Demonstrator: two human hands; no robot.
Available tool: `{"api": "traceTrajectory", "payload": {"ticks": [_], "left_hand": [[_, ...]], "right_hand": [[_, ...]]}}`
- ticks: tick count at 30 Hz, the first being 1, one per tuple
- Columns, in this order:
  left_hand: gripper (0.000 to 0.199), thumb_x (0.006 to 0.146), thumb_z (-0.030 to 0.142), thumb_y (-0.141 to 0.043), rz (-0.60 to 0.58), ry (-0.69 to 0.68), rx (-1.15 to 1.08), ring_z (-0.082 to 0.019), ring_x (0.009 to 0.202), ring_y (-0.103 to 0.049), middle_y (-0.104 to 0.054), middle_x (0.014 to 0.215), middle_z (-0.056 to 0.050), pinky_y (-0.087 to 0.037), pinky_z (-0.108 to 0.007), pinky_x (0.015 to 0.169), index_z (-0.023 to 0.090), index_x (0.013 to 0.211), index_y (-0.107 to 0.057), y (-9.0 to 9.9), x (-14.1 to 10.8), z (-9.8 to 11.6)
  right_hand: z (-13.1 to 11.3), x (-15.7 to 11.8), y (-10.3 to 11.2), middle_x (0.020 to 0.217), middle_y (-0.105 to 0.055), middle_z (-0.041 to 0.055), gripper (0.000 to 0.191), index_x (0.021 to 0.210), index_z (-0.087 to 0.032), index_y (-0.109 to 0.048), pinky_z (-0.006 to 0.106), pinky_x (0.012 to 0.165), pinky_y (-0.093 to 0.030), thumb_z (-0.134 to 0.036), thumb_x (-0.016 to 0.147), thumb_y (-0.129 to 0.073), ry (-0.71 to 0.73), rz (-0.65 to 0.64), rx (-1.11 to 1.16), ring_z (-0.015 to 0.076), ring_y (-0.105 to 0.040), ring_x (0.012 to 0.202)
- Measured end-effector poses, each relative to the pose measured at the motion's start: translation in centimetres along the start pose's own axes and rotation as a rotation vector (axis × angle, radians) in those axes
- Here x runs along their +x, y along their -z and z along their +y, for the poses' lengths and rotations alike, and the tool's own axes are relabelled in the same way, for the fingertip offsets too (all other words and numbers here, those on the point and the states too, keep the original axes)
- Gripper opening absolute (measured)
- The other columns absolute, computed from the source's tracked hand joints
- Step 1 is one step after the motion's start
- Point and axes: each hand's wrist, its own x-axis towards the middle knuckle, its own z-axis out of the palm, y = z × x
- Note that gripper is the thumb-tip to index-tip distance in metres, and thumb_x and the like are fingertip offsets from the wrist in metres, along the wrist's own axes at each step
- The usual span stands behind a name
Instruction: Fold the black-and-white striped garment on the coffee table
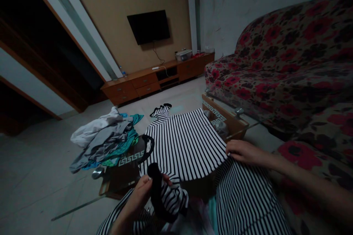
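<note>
In the left hand (140, 196), a black-trimmed fold of a black-and-white striped garment (184, 147), gathered between thumb and fingers. Under the right hand (244, 153), lying open, the garment's edge, with more striped cloth (245, 198) hanging below, perhaps the same piece, though hard to tell in the dim light. Beneath the garment, a glass-topped table (223, 119) with a wooden frame and Greek-key border. Just left of it, a heap of white, grey and teal clothes (103, 143). To the right, a red-flowered sofa (289, 69). Well beyond, a wooden TV cabinet (145, 80) below a wall-mounted television (149, 26).
</note>
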Motion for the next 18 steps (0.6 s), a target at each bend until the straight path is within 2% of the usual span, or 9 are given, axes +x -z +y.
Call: {"api": "traceTrajectory", "payload": {"ticks": [5,8,10,13,16,18], "left_hand": [[0.045,0.07,0.056,-0.063,0.039,-0.034,-0.059,-0.022,0.072,-0.061,-0.069,0.078,-0.01,-0.048,-0.032,0.066,0.013,0.083,-0.07,1.7,2.8,5.1],[0.036,0.071,0.05,-0.064,0.104,-0.056,-0.136,-0.02,0.069,-0.061,-0.068,0.078,-0.008,-0.05,-0.031,0.063,0.016,0.084,-0.069,3.2,5.8,8.1],[0.033,0.071,0.047,-0.064,0.139,-0.075,-0.106,-0.02,0.07,-0.062,-0.068,0.078,-0.008,-0.051,-0.031,0.064,0.017,0.084,-0.069,4.4,8.6,10.2],[0.038,0.07,0.048,-0.065,0.174,-0.109,-0.04,-0.021,0.073,-0.063,-0.068,0.08,-0.007,-0.051,-0.03,0.065,0.015,0.086,-0.067,6.6,14.7,13.5],[0.041,0.071,0.048,-0.063,0.238,-0.136,-0.007,-0.021,0.08,-0.063,-0.068,0.084,-0.007,-0.05,-0.03,0.07,0.014,0.094,-0.065,8.8,23.1,16.0],[0.04,0.075,0.045,-0.06,0.243,-0.149,0.033,-0.021,0.085,-0.061,-0.067,0.087,-0.007,-0.049,-0.03,0.076,0.014,0.098,-0.064,10.1,29.1,16.4]], "right_hand": [[1.6,3.7,2.8,0.089,-0.066,0.0049,0.021,0.093,-0.018,-0.065,0.027,0.076,-0.043,-0.023,0.084,-0.046,-0.077,0.082,0.242,0.0163,-0.059,0.081],[2.9,6.0,4.5,0.088,-0.066,0.0044,0.023,0.096,-0.02,-0.065,0.028,0.073,-0.044,-0.03,0.085,-0.048,-0.124,0.075,0.327,0.0171,-0.058,0.08],[4.2,7.7,5.5,0.09,-0.066,0.0048,0.025,0.098,-0.021,-0.065,0.029,0.076,-0.044,-0.035,0.086,-0.049,-0.143,0.07,0.375,0.0181,-0.058,0.082],[7.3,11.0,6.8,0.099,-0.066,0.0064,0.029,0.1,-0.02,-0.066,0.031,0.083,-0.044,-0.04,0.085,-0.051,-0.141,0.095,0.458,0.02,-0.058,0.092],[11.7,16.1,7.6,0.099,-0.066,0.0074,0.032,0.101,-0.018,-0.066,0.033,0.083,-0.045,-0.041,0.083,-0.052,-0.166,0.11,0.513,0.021,-0.058,0.092],[14.8,20.0,7.4,0.097,-0.067,0.0074,0.032,0.101,-0.016,-0.066,0.032,0.082,-0.046,-0.038,0.082,-0.051,-0.192,0.119,0.509,0.0206,-0.059,0.089]]}}
